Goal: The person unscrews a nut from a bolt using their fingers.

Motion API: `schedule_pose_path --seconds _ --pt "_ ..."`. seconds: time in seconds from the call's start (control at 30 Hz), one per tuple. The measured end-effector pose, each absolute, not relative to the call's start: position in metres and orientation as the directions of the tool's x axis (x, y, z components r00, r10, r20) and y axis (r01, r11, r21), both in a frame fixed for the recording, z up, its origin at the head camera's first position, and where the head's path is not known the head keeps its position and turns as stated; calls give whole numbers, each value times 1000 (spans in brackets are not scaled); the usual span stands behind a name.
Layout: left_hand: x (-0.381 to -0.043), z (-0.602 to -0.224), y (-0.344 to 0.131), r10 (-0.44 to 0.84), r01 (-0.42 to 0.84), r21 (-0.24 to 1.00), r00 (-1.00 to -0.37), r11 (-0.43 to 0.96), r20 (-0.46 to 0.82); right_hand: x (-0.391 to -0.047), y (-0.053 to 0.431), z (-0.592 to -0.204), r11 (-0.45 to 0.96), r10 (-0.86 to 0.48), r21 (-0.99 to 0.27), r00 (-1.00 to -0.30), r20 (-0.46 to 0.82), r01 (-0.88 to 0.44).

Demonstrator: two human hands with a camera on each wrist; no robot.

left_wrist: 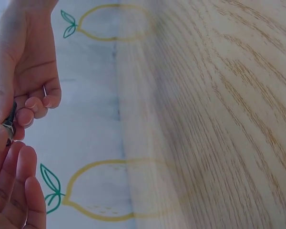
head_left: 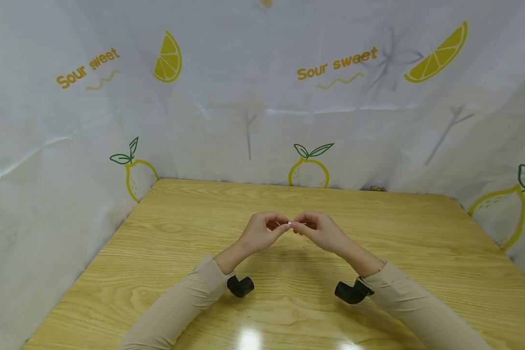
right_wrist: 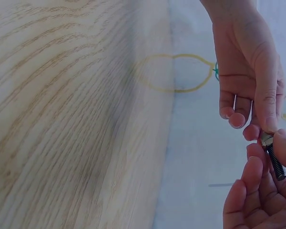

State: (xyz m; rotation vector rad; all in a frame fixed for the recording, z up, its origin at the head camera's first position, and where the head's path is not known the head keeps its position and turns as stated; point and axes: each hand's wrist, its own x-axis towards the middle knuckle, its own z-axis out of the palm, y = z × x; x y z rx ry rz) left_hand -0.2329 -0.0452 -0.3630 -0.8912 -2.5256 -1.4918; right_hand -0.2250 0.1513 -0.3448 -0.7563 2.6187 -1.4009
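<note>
Both hands meet over the middle of the table, at a small bolt. Its dark threaded shank (right_wrist: pixel 276 162) points toward the right side, and a bright metal nut (right_wrist: pixel 267 139) sits at its other end. My left hand (head_left: pixel 262 232) pinches that bright end between thumb and fingertips. From the other side my right hand (head_left: pixel 323 234) pinches the bolt with thumb and forefinger, close beside the nut, and the shank sticks out past those fingertips. The other fingers of both hands curve loosely below. Fingertips partly hide the bolt's left end.
The wood-grained table (head_left: pixel 179 214) spreads under both forearms. Behind and beside it hangs a pale sheet (head_left: pixel 227 141) printed with lemons. Black mounts (head_left: pixel 240 287) are strapped at both cuffs, close over the tabletop.
</note>
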Motion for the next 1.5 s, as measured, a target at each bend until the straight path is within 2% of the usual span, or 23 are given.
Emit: schedule_pose_path --seconds 0.73,1.1,1.5 --pt "-233 -366 -46 458 501 814 -821 293 340 -226 150 -350 468 -437 -756 -863 251 -457" --pt "-234 -367 -45 437 483 824 -836 296 333 -228 151 -348 468 -436 -804 -887 151 -367" --pt "-234 -368 -45 426 496 818 -833 291 353 -230 151 -348 445 -427 -829 -894 136 -339"
